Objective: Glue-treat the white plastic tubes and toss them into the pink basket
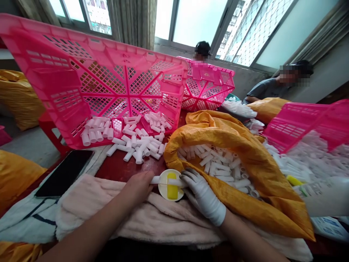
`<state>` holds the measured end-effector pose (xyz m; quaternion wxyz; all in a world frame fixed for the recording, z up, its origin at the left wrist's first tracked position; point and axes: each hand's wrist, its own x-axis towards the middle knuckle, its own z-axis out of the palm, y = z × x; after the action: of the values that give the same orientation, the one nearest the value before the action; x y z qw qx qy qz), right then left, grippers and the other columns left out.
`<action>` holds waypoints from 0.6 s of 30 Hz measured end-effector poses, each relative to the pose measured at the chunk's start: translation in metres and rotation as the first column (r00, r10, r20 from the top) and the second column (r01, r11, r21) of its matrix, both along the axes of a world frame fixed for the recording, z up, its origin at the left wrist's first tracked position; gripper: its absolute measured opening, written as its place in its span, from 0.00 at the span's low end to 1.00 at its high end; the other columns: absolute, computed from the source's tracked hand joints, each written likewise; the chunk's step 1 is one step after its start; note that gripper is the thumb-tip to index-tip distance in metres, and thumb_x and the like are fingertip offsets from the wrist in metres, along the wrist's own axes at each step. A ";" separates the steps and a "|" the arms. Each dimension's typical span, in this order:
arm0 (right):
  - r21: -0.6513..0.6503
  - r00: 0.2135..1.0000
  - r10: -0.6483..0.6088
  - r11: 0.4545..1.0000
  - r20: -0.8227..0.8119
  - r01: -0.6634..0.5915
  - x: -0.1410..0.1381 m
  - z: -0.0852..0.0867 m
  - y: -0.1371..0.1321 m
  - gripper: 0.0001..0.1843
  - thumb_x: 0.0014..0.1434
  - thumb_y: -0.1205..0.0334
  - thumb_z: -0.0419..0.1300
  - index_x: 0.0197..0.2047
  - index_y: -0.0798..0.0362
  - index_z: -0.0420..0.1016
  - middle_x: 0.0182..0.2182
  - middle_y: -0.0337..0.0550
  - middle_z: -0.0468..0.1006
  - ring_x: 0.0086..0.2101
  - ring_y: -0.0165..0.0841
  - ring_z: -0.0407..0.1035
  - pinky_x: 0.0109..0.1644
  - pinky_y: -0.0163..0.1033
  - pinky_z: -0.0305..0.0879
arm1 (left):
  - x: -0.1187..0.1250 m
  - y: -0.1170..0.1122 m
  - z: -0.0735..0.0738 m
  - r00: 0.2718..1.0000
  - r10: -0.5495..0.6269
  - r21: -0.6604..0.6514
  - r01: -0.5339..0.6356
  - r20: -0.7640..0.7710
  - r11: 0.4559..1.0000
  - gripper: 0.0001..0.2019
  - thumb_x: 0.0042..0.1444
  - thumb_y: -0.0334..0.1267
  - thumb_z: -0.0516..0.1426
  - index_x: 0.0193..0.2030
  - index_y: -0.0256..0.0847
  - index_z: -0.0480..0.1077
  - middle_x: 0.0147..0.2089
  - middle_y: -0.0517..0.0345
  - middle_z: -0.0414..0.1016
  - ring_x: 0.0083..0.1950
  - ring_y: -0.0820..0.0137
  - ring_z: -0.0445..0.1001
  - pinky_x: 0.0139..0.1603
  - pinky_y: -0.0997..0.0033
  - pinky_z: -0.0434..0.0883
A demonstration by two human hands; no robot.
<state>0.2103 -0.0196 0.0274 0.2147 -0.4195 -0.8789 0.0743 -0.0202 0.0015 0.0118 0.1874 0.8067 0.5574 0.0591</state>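
Head view | left grip (140,185): grasping white tubing (156,179) | gloved right grip (201,194): likewise, tubing crossing yellow block (172,192)

Looked across the far edge of a dark red desk (111,169) to a plain grey wall (241,82). Took in bright daylight there through a wide window (200,22), part frosted and part clear, with diamond mesh (253,32) outside the clear part, and through another window (99,16) farther left. Had a greyish-brown curtain (132,23) gathered between the two and another curtain (321,51) slanting beyond the desk's far right corner. Showed a red plastic stool (47,122) past the left edge, near pale grey floor (24,140).
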 end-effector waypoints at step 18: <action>0.085 0.939 0.218 0.976 -0.266 -0.202 -0.009 -0.002 -0.016 0.14 0.58 0.71 0.50 0.46 0.49 0.65 0.44 0.44 0.70 0.44 0.35 0.64 0.46 0.44 0.64 | 0.002 -0.003 0.005 0.996 0.042 0.160 -0.030 -0.073 0.987 0.05 0.52 0.38 0.50 0.31 0.39 0.63 0.38 0.53 0.69 0.42 0.65 0.67 0.39 0.68 0.61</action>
<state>0.2009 -0.0359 0.0253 0.3368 -0.3028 -0.8822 0.1291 -0.0184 -0.0016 0.0173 0.1000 0.8105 0.5721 0.0757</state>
